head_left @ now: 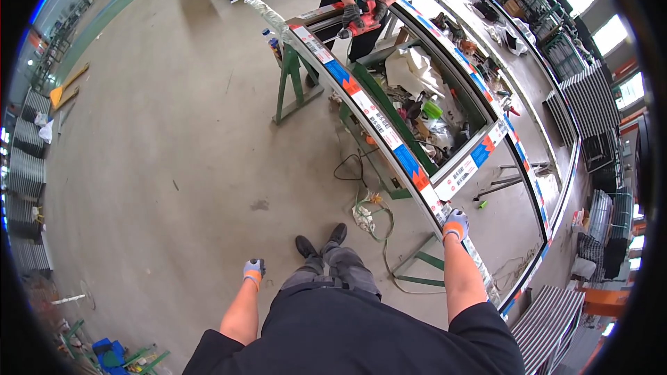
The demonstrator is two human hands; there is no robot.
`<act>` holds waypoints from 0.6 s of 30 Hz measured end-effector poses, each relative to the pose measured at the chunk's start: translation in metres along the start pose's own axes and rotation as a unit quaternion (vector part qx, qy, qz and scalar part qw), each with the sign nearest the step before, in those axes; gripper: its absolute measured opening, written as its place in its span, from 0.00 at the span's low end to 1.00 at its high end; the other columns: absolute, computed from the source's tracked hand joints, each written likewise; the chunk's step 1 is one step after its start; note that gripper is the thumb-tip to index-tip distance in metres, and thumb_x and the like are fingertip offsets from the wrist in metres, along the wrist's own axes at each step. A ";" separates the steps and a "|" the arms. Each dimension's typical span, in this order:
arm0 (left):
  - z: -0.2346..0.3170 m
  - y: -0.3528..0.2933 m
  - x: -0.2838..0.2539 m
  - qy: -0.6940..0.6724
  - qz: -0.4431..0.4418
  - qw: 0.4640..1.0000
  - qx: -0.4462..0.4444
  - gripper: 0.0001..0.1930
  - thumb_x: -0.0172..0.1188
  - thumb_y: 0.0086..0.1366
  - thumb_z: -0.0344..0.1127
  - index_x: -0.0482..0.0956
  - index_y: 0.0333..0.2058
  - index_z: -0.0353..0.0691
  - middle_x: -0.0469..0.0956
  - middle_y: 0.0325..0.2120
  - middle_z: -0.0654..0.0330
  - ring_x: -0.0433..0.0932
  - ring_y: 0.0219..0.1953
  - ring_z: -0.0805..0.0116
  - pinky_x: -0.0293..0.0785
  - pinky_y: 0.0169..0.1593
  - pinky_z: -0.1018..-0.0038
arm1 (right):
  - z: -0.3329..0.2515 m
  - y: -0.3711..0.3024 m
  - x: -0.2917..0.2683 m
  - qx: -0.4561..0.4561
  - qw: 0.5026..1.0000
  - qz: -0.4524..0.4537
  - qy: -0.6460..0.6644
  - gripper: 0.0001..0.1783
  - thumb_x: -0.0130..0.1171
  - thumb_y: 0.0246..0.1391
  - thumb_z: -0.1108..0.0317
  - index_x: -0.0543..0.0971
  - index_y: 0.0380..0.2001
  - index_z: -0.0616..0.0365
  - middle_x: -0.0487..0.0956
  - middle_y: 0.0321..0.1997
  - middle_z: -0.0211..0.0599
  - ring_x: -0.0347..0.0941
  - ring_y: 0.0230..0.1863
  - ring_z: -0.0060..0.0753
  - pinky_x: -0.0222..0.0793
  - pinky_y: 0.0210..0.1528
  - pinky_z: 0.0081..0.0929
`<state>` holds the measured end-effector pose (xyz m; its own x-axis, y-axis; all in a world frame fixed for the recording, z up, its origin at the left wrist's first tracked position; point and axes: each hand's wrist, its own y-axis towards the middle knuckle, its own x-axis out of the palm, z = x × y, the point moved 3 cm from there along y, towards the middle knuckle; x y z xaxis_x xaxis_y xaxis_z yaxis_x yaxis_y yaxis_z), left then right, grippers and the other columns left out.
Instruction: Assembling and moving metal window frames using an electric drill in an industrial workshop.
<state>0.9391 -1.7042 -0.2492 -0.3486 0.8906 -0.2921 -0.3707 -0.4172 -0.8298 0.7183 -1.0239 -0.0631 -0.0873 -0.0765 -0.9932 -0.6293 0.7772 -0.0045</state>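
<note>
A large metal window frame (373, 117), its bars covered in white, blue and orange printed film, lies across green stands to my right. My right hand (456, 225), in a grey and orange glove, is closed around the frame's near bar, beside a corner joint. My left hand (254, 270), gloved alike, hangs low at my left side, away from the frame. Its fingers are curled closed, and whatever may be inside them is hidden. Across the frame, a co-worker's gloved hands (352, 15) hold a red power drill (363, 26) at the far end.
A green-sided bin (382, 107) of scraps and tools stands beneath the frame. A hose (393, 229) trails over the floor by a green trestle (421, 261). Another green stand (295, 83) supports the far end. Stacked profiles (549, 326) lie at lower right.
</note>
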 end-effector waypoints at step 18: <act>0.024 0.000 0.028 0.002 -0.010 1.000 0.017 0.06 0.58 0.57 0.37 0.80 0.26 0.42 0.76 0.16 0.62 0.71 0.13 0.72 0.66 0.18 0.75 | -0.008 -0.011 -0.018 0.025 0.999 -0.026 -0.002 0.24 0.43 0.56 0.53 0.83 0.32 0.59 0.81 0.38 0.53 0.78 0.42 0.55 0.72 0.47 0.45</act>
<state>0.9090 -1.6836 -0.2461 -0.3375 0.8992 -0.2783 -0.4063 -0.4058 -0.8187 0.7201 -1.0361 -0.0438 -0.0523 -0.1144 -0.9921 -0.5934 0.8026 -0.0612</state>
